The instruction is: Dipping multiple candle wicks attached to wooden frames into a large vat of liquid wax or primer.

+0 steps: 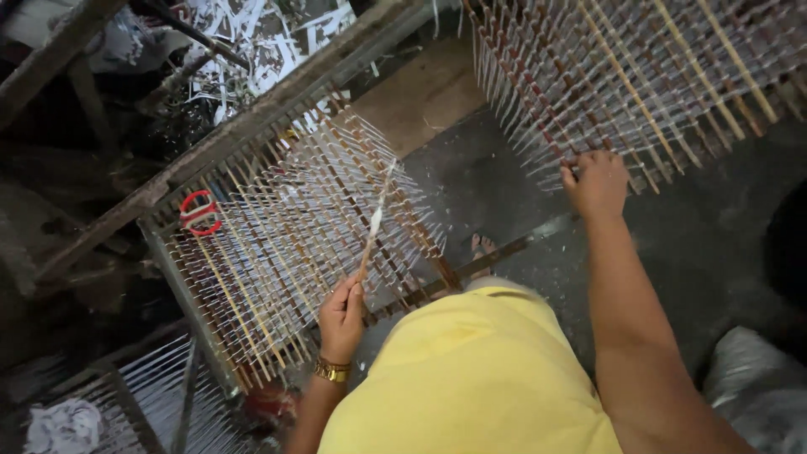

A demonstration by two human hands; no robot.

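My left hand (342, 315), with a gold bracelet at the wrist, is shut on the lower end of a thin stick (372, 225) with a white coated tip, held tilted above a rack (294, 244) of several rows of thin white-tipped sticks on wooden slats. My right hand (597, 181) reaches forward and grips the lower edge of a second, larger rack (639, 76) of the same sticks at the upper right. My yellow shirt (479, 378) fills the bottom centre.
A red and white ring-shaped object (200, 212) lies on the near rack's left corner. A weathered wooden beam (252, 126) runs diagonally behind it, with white scraps (261, 34) beyond. My sandalled foot (482, 248) stands on dark floor. Another rack (160, 395) sits at lower left.
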